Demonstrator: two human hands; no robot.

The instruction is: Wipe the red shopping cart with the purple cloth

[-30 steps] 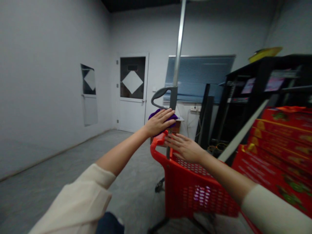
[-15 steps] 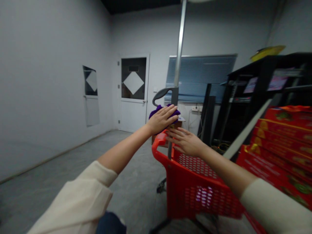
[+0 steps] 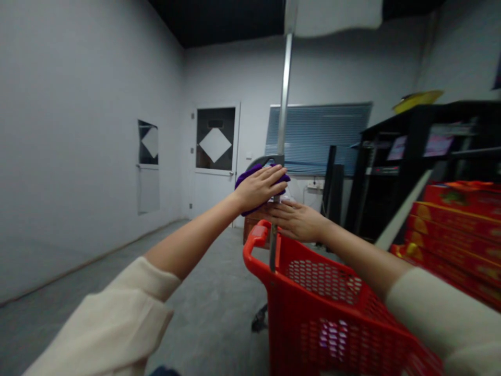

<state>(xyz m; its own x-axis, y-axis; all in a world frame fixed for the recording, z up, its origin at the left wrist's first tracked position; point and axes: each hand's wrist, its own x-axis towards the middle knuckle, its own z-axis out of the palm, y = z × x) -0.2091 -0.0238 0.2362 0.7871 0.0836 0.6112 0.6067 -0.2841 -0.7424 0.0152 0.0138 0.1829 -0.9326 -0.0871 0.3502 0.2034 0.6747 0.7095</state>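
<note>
My left hand [image 3: 260, 188] presses a crumpled purple cloth [image 3: 243, 180] around an upright metal pole [image 3: 284, 94], high above the cart's basket. The cloth wraps the pole, and my palm hides most of it. My right hand [image 3: 295, 221] sits just below, open, fingertips at or beside the pole. The pole rises from a red plastic shopping basket [image 3: 324, 334] with a mesh wall. A grey curved handle [image 3: 260, 161] on the pole is mostly hidden behind the cloth.
Stacked red cartons [image 3: 454, 230] stand at right, beside a black shelf rack [image 3: 415, 151] holding a yellow object. A wooden cabinet [image 3: 254, 232] stands beyond the basket. Further back are a white door [image 3: 214, 156] and window blinds [image 3: 319, 138]. A grey floor runs along the left wall.
The whole view has tilted upward, and the room sits lower in the frame. My right hand has moved closer under my left hand, and the cloth is still held on the pole.
</note>
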